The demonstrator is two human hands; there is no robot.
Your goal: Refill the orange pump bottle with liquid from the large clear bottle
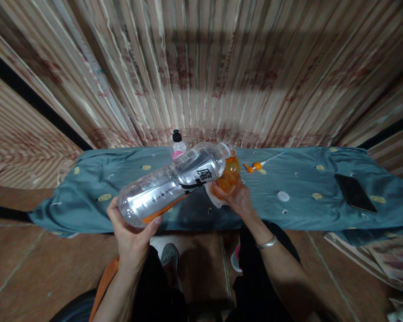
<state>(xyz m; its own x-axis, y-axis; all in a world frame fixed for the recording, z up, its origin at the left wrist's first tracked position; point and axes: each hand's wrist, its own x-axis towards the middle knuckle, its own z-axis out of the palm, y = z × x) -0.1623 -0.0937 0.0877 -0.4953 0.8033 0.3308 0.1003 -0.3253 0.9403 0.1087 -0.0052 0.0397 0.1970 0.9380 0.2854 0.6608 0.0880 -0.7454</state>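
Observation:
My left hand (pixel 132 237) grips the base of a large clear plastic bottle (pixel 174 183) with a silver and orange label. The bottle is tilted, its neck low over the mouth of an orange translucent bottle (pixel 231 174). Around that orange bottle my right hand (pixel 237 197) is closed, keeping it upright above the cloth. A crumpled white tissue (pixel 216 197) shows beside the orange bottle. To the right lies an orange pump head (pixel 254 167) with a thin clear tube. I cannot make out whether any liquid passes between the two bottles.
Teal patterned cloth (pixel 298 174) covers the narrow table. On it are a white round cap (pixel 283 196) and a dark phone (pixel 354 192) at right. A small bottle with a black cap (pixel 177 142) stands behind the large bottle. Striped curtains (pixel 201 76) hang along the back.

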